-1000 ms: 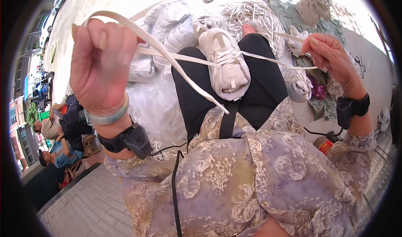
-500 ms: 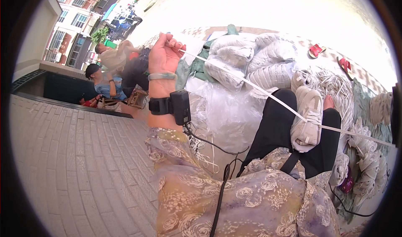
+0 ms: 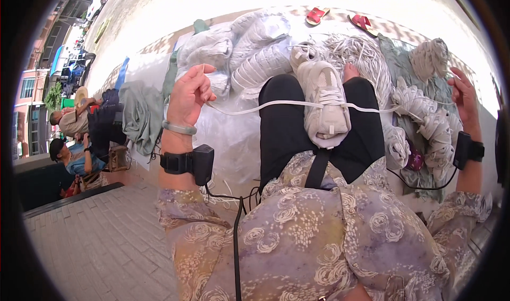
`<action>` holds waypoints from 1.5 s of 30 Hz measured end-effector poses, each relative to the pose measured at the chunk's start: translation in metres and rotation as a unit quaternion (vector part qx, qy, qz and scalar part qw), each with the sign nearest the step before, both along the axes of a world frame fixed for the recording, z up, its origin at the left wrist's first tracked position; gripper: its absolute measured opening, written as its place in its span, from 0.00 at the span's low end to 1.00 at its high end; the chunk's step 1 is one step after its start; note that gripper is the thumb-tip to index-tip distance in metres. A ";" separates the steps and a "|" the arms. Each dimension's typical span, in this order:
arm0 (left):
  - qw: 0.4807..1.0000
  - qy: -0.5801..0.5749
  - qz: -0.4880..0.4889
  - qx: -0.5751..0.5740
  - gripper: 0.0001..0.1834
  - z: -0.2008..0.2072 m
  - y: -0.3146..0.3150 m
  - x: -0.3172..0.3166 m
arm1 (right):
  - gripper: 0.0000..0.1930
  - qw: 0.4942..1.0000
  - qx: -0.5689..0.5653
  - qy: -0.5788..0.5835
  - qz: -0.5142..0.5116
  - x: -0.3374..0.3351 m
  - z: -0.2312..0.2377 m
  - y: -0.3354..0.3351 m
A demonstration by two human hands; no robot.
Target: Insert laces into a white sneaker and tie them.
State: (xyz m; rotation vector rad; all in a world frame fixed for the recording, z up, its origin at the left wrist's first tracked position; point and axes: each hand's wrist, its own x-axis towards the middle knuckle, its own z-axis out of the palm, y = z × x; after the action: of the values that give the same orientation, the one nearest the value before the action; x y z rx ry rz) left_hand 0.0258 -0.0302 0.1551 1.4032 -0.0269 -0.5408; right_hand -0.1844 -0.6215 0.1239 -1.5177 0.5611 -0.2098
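A light grey sneaker (image 3: 322,80) rests between my black-trousered knees, its toe pointing away from me. A flat white shoelace (image 3: 265,104) passes across it through the lacing area and runs out to both sides. Off to the left, my left hand (image 3: 191,92) is closed with the lace between its fingers. My right hand (image 3: 465,98), far to the right, pinches the lace's other stretch near its end. The lace sags in loose waves on both sides. Neither hand touches the sneaker.
Several bundled pale sneakers (image 3: 260,70) in clear plastic lie beyond my knees, beside a heap of white laces (image 3: 364,62). More sneakers (image 3: 425,107) are piled at the right. Red slippers (image 3: 316,16) sit at the back. Two people (image 3: 74,152) are at the left.
The view has swung to the right, and my right hand has come into it. The lace, drawn straight and taut before, now hangs slack. My left hand is lower and nearer the sneaker.
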 end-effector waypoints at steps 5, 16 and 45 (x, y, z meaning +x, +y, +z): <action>0.974 -0.008 -0.195 0.117 0.09 -0.085 -0.088 -0.028 | 0.11 0.983 0.152 0.070 0.082 0.008 -0.059 0.119; 0.769 -0.509 -0.262 0.286 0.05 -0.116 -0.168 -0.089 | 0.07 0.951 0.270 0.119 0.094 -0.002 -0.088 0.188; 0.608 -0.552 -0.364 0.439 0.07 -0.126 -0.186 -0.085 | 0.06 0.853 -0.490 -0.041 0.174 -0.003 -0.121 0.213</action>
State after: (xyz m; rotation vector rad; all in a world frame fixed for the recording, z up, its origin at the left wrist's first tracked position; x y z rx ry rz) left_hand -0.0593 -0.2162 0.0287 2.5287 -1.6097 -0.2084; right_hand -0.1873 -0.4083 0.0034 -2.5568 0.0588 -0.2980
